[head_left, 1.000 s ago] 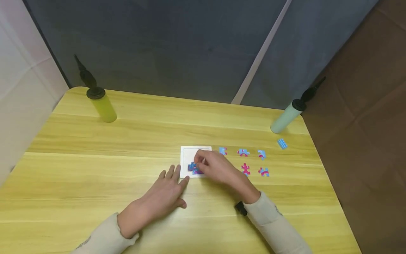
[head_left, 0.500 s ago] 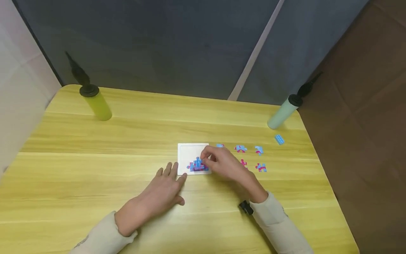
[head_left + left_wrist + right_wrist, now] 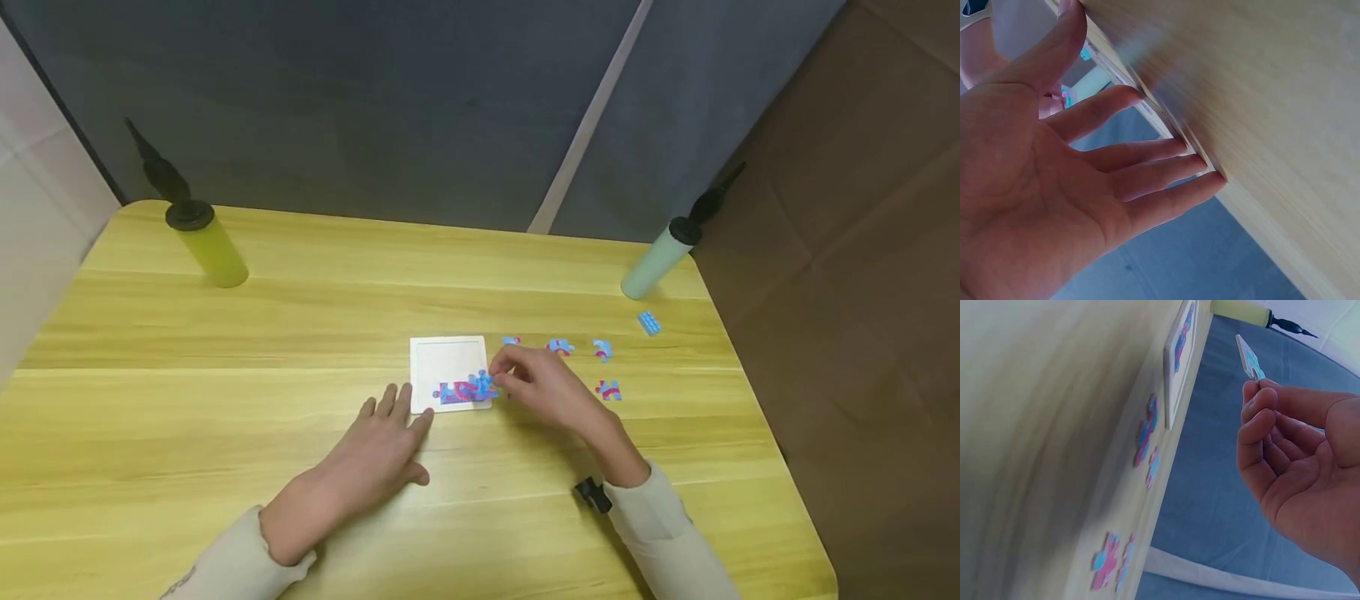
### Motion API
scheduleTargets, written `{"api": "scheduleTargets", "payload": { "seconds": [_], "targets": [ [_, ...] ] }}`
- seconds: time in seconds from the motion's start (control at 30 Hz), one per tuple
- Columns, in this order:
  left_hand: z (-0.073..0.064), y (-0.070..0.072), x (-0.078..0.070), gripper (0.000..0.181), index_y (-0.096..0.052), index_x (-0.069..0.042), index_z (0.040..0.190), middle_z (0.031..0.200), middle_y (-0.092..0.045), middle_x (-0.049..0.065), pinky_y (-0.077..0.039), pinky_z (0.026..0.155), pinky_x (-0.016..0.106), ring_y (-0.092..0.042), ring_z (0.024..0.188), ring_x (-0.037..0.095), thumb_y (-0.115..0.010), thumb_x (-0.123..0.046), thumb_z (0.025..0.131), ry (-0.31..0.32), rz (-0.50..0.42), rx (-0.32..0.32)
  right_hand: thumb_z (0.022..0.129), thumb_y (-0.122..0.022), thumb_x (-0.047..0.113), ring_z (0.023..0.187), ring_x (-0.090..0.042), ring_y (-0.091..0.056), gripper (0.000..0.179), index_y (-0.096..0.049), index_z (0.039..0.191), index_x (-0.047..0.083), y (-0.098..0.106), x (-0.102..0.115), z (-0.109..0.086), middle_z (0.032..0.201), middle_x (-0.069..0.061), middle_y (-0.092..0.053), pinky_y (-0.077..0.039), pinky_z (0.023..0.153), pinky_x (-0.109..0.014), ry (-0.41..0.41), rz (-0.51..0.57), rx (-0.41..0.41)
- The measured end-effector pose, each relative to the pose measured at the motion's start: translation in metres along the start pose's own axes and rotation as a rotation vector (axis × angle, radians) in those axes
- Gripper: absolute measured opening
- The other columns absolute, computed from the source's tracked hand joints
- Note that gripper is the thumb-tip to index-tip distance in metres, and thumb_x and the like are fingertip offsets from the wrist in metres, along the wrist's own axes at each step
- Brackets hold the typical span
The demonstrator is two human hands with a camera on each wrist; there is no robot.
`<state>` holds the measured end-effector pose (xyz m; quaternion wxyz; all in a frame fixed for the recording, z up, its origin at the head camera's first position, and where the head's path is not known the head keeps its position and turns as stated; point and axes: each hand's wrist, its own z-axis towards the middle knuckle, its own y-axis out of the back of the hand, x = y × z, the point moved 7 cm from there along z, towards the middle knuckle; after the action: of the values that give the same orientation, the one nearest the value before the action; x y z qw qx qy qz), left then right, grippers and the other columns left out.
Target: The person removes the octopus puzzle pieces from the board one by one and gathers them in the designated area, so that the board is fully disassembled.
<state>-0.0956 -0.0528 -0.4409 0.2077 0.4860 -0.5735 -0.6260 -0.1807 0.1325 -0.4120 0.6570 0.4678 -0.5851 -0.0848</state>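
My right hand (image 3: 546, 385) pinches a light-blue jigsaw piece (image 3: 1250, 359) between thumb and fingertips, its other fingers curled. In the head view the piece overlaps the lower right corner of a white puzzle tray (image 3: 447, 358); the right wrist view shows it raised above the table. Along the tray's bottom edge lie joined pink, blue and purple jigsaw pieces (image 3: 452, 393). My left hand (image 3: 372, 450) rests with spread fingers, its fingertips at the tray's lower left corner. From the left wrist view, the left hand (image 3: 1085, 169) holds nothing in its palm.
Several loose jigsaw pieces (image 3: 602, 350) lie right of the tray, some partly hidden by my right hand. Beyond them is a small blue studded block (image 3: 648, 323). A yellow pump-like cylinder (image 3: 213, 250) stands back left, a pale green one (image 3: 654, 265) back right.
My right hand has moved rightward across the tray with the piece, uncovering the joined pieces beneath. My left hand stays at the tray's corner. The head view has shifted slightly.
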Motion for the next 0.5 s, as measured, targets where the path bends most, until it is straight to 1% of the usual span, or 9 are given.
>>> {"api": "scheduleTargets", "payload": {
  "seconds": [0.07, 0.23, 0.5],
  "targets": [
    [-0.001, 0.001, 0.0, 0.078, -0.056, 0.004, 0.143, 0.153, -0.036, 0.045, -0.036, 0.112, 0.072, -0.038, 0.141, 0.063, -0.082, -0.039, 0.084, -0.005, 0.003, -0.006, 0.102, -0.064, 0.016, 0.071, -0.012, -0.058, 0.007, -0.07, 0.103, 0.013, 0.001, -0.003, -0.003, 0.088, -0.005, -0.071, -0.048, 0.063, -0.024, -0.005, 0.001, -0.002],
    [-0.002, 0.002, -0.001, 0.077, -0.057, 0.004, 0.143, 0.152, -0.037, 0.044, -0.038, 0.112, 0.072, -0.039, 0.141, 0.062, -0.082, -0.039, 0.084, -0.011, 0.005, -0.013, 0.102, -0.064, 0.013, 0.079, -0.013, -0.058, 0.006, -0.07, 0.102, 0.013, 0.001, -0.013, -0.011, 0.092, 0.0, -0.071, -0.05, 0.067, -0.024, -0.029, -0.006, -0.01],
    [-0.001, 0.003, -0.002, 0.077, -0.056, 0.004, 0.144, 0.153, -0.036, 0.044, -0.038, 0.112, 0.071, -0.039, 0.141, 0.062, -0.081, -0.039, 0.084, -0.013, 0.008, -0.001, 0.102, -0.062, 0.014, 0.073, -0.011, -0.056, 0.009, -0.071, 0.104, 0.014, 0.002, -0.028, -0.027, 0.088, -0.002, -0.071, -0.048, 0.065, -0.023, -0.066, -0.009, 0.016]
  ]
}}
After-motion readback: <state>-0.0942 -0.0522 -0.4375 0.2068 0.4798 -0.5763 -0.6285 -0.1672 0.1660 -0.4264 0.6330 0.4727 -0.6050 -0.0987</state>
